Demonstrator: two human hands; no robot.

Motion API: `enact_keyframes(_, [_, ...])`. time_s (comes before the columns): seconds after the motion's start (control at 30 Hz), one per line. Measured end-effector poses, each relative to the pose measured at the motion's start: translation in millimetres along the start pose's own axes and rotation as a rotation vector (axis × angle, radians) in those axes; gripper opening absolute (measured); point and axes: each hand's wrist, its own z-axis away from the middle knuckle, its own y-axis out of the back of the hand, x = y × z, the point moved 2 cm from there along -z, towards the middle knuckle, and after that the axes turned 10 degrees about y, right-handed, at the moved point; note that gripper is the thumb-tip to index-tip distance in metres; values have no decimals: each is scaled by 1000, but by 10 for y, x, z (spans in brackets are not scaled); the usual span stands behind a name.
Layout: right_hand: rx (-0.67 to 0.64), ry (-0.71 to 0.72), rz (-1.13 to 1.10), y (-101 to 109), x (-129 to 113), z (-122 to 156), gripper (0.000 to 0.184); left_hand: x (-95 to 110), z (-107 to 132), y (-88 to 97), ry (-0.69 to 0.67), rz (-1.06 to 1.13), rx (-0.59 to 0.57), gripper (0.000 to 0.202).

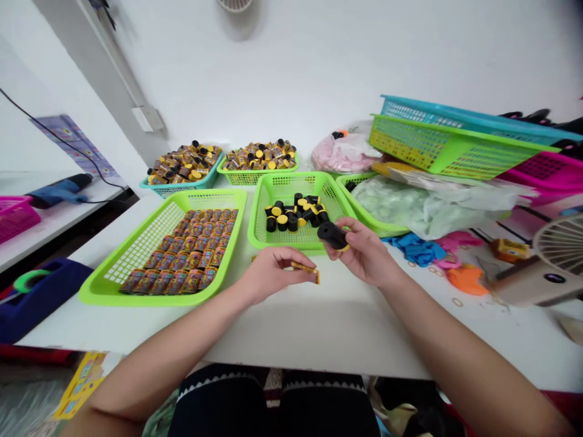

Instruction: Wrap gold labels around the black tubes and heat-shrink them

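Observation:
My right hand (pixel 364 252) is closed around a black cylinder with a yellow end (pixel 333 235), held tilted over the table. In my left hand (pixel 276 273), thumb and fingers pinch a small printed yellow-orange label (pixel 307 268). The two hands are close together but apart. Just beyond them stands a green basket (pixel 262 237) with several loose black cylinders with yellow ends (pixel 294 212). To the left, a larger green basket (pixel 98 290) holds rows of cylinders wrapped in printed labels (pixel 182 255).
At the back, two baskets (pixel 234 177) hold heaped wrapped cylinders. Stacked baskets (pixel 455 145) and plastic bags (pixel 432 203) crowd the right. A small fan (pixel 542 261) and coloured balloon-like pieces (pixel 467 279) lie right; a blue tape dispenser (pixel 50 297) stands left.

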Motion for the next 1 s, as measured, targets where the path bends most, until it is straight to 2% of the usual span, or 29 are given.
enact_keyframes(0.13, [26, 20, 38, -32, 51, 24, 30, -279, -86, 22, 100, 213, 13, 37])
enact_keyframes(0.23, [1, 24, 98, -42, 79, 57, 26, -382, -69, 83, 121, 200, 59, 45])
enact_keyframes(0.4, [-41, -35, 99, -47, 117, 95, 25, -315, -3, 149, -39, -69, 84, 41])
enact_keyframes(0.57, [-68, -108, 63, -83, 122, 118, 25, -294, 26, 168, -175, -146, 188, 34])
enact_keyframes(0.77, [-59, -109, 75, -99, 114, 148, 29, -310, 38, 170, -251, -156, 166, 33])
enact_keyframes(0.9, [-148, -137, 230, -66, 91, 146, 27, -265, 65, 177, -265, -164, 179, 28])
enact_keyframes(1.0, [-195, -24, 473, -72, 28, 124, 22, -280, 36, 125, -197, -114, 106, 30])
